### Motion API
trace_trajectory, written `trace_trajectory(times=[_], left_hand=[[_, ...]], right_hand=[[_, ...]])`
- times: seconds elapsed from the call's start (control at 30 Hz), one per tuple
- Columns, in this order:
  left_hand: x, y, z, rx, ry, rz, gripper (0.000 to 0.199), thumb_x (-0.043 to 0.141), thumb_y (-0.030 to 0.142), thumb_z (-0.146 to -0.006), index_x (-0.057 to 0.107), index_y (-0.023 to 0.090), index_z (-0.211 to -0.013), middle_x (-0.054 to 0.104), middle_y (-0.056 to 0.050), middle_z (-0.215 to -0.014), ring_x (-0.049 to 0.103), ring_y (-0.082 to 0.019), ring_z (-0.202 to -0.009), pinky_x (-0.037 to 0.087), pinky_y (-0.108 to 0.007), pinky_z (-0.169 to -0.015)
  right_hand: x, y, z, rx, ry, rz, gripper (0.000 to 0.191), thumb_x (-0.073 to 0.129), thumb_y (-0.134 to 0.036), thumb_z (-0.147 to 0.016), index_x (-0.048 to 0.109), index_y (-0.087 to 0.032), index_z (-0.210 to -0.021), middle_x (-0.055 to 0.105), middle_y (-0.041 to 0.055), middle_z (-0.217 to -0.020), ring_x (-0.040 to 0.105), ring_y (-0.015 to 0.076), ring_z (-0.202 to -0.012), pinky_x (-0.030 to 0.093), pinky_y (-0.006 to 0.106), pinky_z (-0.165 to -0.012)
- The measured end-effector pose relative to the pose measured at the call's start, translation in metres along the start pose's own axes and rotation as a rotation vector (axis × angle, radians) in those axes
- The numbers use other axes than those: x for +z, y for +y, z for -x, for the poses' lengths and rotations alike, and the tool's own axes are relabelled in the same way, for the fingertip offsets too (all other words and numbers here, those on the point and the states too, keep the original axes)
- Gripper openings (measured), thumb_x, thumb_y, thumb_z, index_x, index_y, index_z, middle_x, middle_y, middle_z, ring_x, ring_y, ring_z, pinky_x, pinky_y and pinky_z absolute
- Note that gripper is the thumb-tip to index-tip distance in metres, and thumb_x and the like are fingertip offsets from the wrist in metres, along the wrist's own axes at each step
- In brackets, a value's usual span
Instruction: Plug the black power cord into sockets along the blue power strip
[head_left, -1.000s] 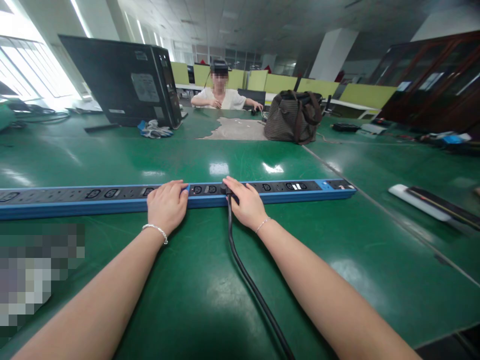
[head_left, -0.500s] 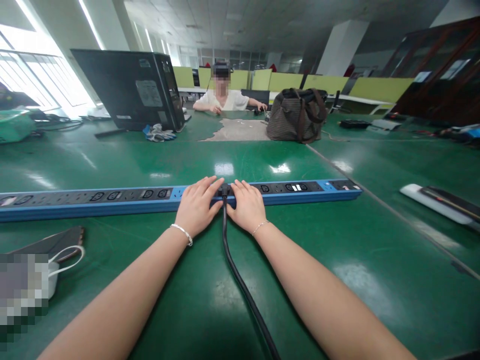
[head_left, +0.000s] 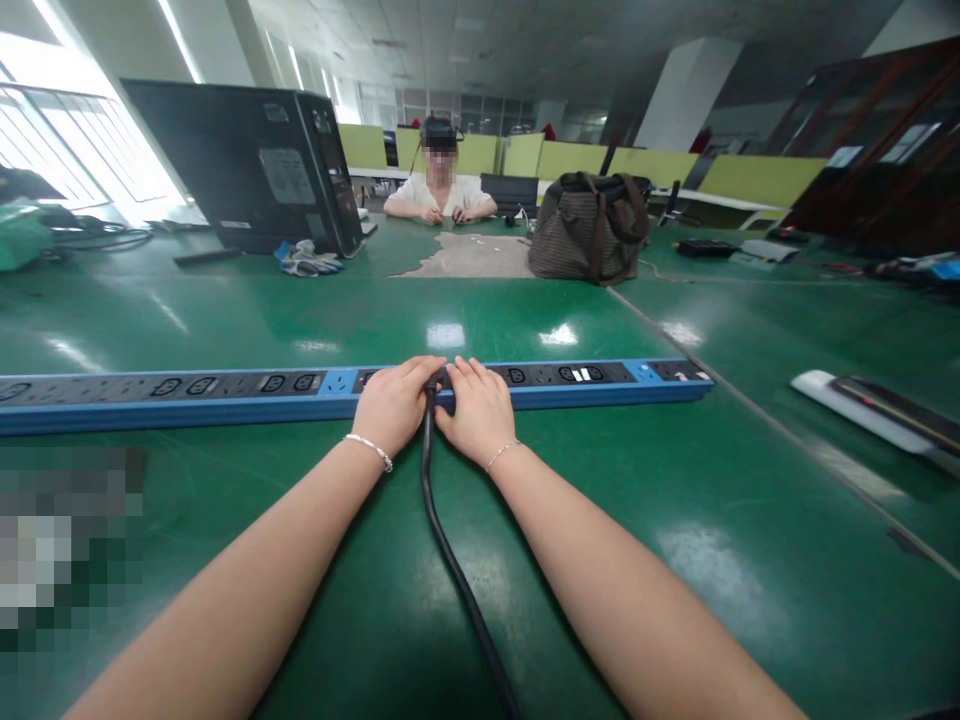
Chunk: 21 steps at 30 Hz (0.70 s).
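From my end, I see the plug (head_left: 433,381) at a socket in the long blue strip (head_left: 217,416), its cable (head_left: 451,560) trailing toward me. The left hand (head_left: 391,408) and right hand (head_left: 480,410) flank it, touching the strip, thumbs inward; I can't tell whether either pinches the plug or how deeply it sits. It's the only plug I can make out there. The glossy green desk (head_left: 615,540) also bears a bag (head_left: 585,230) and computer (head_left: 217,175), with a person (head_left: 471,194) seated beyond.
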<state>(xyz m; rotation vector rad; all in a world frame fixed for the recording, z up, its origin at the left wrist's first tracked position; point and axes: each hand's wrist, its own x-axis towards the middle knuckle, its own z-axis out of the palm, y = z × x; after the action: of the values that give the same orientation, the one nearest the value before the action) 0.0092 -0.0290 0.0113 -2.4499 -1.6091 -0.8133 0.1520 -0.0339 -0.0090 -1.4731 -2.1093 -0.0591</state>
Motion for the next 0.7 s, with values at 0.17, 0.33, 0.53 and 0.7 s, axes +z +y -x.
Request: trace_trajectory(times=[0.17,0.33,0.53,0.7], left_hand=[[0.0021,-0.0011,-0.0010,-0.003,0.041,0.084,0.035,0.042,0.017,-0.086,0.059,0.022,-0.117,0.065,-0.005,-0.119,0.061,-0.017,-0.106,0.045,-0.030,-0.092],[0.0050,-0.0008,0.0014,0.007,0.041,0.072,0.035,0.038,0.019,-0.090,0.055,0.021,-0.120,0.063,-0.007,-0.124,0.059,-0.018,-0.111,0.043,-0.033,-0.095],[0.0083,-0.0027,0.0042,0.017,0.060,0.083,0.035,0.036,0.022,-0.091,0.054,0.022,-0.122,0.061,-0.008,-0.127,0.058,-0.019,-0.112,0.042,-0.036,-0.096],[-0.0013,0.0058,0.0025,-0.091,0.310,0.198,0.036,0.037,0.029,-0.092,0.049,0.025,-0.127,0.057,-0.005,-0.130,0.054,-0.016,-0.118,0.042,-0.032,-0.101]], right_hand=[[0.0017,-0.0003,-0.0003,0.006,0.016,-0.007,0.055,0.055,-0.032,-0.079,0.052,-0.010,-0.130,0.049,0.0115,-0.140,0.038,0.0271,-0.132,0.025,0.042,-0.110],[0.0034,-0.0008,-0.0006,0.016,0.020,-0.014,0.055,0.056,-0.033,-0.078,0.052,-0.012,-0.129,0.049,0.0107,-0.140,0.037,0.0261,-0.132,0.025,0.042,-0.110],[0.0023,-0.0017,0.0002,0.017,0.028,-0.008,0.055,0.056,-0.033,-0.078,0.052,-0.013,-0.129,0.050,0.0098,-0.140,0.038,0.0255,-0.132,0.025,0.041,-0.110],[0.0016,-0.0027,0.0000,0.025,0.014,0.014,0.056,0.056,-0.033,-0.078,0.052,-0.012,-0.130,0.049,0.0103,-0.140,0.038,0.0257,-0.132,0.025,0.042,-0.110]])
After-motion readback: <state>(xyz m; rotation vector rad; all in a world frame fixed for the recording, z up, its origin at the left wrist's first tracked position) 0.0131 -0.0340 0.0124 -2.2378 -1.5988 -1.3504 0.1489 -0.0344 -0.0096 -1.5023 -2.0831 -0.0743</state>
